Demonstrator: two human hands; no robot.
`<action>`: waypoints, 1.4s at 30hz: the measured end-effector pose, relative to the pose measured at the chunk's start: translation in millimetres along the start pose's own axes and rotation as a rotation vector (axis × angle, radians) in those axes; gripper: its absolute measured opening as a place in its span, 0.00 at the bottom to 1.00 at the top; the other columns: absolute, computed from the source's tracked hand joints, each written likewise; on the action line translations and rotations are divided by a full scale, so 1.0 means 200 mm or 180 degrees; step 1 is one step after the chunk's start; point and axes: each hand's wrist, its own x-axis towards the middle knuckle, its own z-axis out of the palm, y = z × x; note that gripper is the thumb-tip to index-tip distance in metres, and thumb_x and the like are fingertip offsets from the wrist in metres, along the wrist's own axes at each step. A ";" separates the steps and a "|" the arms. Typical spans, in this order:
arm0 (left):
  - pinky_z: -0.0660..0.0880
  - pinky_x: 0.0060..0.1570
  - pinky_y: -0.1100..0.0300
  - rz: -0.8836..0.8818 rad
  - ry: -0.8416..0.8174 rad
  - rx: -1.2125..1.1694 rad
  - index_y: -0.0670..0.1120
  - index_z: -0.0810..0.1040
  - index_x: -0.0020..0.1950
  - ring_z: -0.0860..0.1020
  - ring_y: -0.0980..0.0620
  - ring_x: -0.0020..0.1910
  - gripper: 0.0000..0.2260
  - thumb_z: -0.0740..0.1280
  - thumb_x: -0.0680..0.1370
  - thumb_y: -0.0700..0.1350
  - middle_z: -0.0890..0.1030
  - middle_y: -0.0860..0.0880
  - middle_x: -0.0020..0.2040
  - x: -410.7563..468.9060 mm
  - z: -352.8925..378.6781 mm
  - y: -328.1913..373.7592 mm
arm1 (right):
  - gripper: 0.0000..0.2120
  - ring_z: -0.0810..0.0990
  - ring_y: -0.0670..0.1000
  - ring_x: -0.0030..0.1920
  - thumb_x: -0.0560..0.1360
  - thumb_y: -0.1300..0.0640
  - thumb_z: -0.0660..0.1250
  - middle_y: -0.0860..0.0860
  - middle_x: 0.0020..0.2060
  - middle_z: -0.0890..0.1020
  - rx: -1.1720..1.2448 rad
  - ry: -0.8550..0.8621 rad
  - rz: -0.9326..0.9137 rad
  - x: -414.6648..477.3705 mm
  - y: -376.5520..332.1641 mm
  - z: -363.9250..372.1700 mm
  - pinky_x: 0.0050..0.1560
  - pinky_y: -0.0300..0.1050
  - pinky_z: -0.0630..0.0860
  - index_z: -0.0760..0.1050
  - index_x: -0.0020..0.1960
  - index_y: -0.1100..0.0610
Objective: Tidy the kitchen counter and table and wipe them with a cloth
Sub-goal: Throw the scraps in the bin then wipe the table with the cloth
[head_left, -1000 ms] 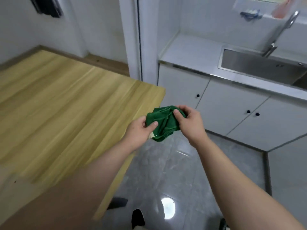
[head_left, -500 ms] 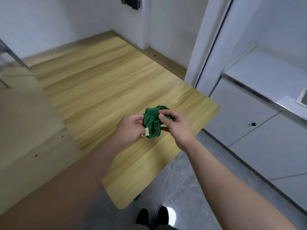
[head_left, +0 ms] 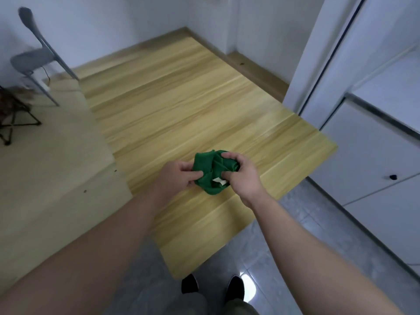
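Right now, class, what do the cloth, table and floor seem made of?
Cloth: soft matte green fabric; it bunches in folds.
Table: wood or wood-look laminate, smooth; long grain streaks.
Floor: probably glossy grey tile; it mirrors a light.

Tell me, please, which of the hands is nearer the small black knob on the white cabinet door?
Right. The right hand grips the bunched green cloth on the side towards the black knob; the left hand holds the cloth's other side, farther off.

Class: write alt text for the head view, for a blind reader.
The left hand and right hand grip a bunched dark green cloth over a light wooden table. White cabinets stand right, a grey chair far left.
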 end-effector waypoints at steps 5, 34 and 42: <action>0.73 0.37 0.62 -0.0031 0.0045 0.0038 0.43 0.85 0.52 0.74 0.55 0.33 0.09 0.74 0.76 0.47 0.81 0.56 0.32 0.12 -0.11 -0.10 | 0.21 0.84 0.57 0.53 0.71 0.76 0.65 0.56 0.53 0.84 0.0478 0.0168 0.0402 0.03 0.07 0.00 0.54 0.55 0.82 0.78 0.56 0.56; 0.75 0.37 0.58 0.0764 -0.0741 0.3065 0.49 0.72 0.49 0.77 0.49 0.40 0.10 0.65 0.76 0.54 0.77 0.51 0.43 0.53 -0.52 -0.25 | 0.17 0.86 0.57 0.51 0.75 0.68 0.70 0.56 0.51 0.86 0.1442 0.1390 0.1655 -0.15 0.34 0.85 0.54 0.55 0.82 0.77 0.62 0.59; 0.78 0.35 0.54 0.1237 -0.0345 0.3382 0.50 0.69 0.55 0.79 0.49 0.38 0.13 0.58 0.81 0.59 0.79 0.50 0.41 0.57 -0.75 -0.56 | 0.19 0.81 0.52 0.54 0.75 0.60 0.71 0.49 0.55 0.81 -0.0551 0.1199 0.1190 -0.09 0.46 1.02 0.48 0.43 0.79 0.71 0.63 0.53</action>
